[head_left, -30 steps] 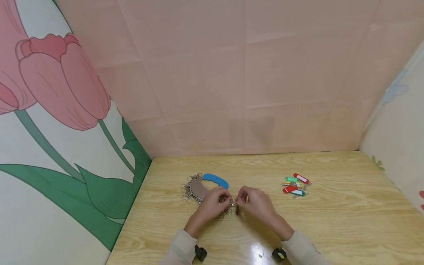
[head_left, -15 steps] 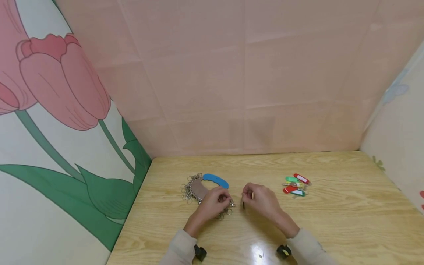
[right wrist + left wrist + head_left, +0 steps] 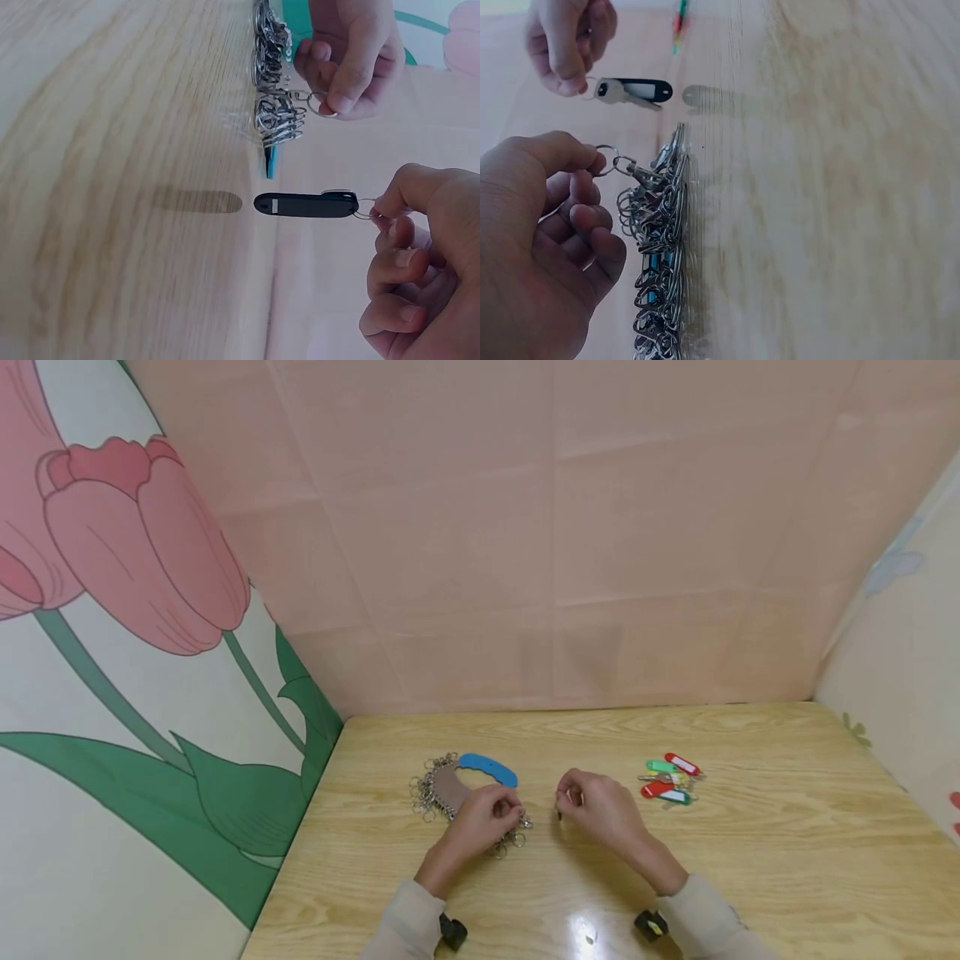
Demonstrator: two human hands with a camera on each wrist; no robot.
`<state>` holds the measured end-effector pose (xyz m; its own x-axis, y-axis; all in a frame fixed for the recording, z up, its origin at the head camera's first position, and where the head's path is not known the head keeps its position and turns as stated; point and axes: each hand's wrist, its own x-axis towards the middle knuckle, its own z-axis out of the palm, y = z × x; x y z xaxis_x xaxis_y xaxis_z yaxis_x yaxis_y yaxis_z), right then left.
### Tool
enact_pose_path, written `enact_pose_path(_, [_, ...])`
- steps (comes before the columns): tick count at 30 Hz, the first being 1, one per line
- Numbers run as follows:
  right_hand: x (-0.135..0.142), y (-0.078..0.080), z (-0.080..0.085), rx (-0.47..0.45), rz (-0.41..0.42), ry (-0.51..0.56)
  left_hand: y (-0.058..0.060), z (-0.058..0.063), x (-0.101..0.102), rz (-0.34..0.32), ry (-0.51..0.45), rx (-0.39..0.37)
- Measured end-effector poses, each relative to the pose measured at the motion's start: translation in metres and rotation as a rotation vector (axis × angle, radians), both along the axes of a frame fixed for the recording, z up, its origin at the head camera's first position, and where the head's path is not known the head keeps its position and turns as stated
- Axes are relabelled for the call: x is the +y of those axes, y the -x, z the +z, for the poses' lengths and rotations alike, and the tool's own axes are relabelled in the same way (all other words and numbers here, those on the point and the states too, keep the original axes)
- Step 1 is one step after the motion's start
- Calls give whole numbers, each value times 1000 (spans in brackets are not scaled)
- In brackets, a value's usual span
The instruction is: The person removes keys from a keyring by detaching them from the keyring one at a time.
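Note:
A crescent-shaped brown key holder with a blue handle lies on the table, its curved edge lined with metal clips and rings. My left hand is over its near right end. In the left wrist view, thumb and forefinger of that hand pinch a split ring linked to one of the clips. Apart from it, to the right, my right hand holds a black key tag by its small ring, above the table. A silver key hangs from the same ring.
Several key tags in red, green and yellow lie heaped with keys at the right of the wooden table. A pink cloth hangs behind the table, and a tulip-printed wall stands at the left.
My right hand has moved right and slightly away from me, taking the black key tag from beside the holder's rings. The left hand has stayed nearly in place.

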<state>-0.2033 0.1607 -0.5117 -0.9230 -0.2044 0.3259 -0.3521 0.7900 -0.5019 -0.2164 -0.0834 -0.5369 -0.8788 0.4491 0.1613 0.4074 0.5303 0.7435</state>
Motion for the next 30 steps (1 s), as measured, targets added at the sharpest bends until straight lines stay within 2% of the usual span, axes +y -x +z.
enact_pose_path(10, [8, 1, 4, -23, -19, -6, 1, 0, -2, -11, -28, 7])
enact_pose_path(18, [16, 2, 5, 15, -21, -18, 2, 1, -2, 1, -5, 12])
enact_pose_path(30, [29, 3, 10, 43, -34, -16, 3, 0, -5, -12, -32, 14])
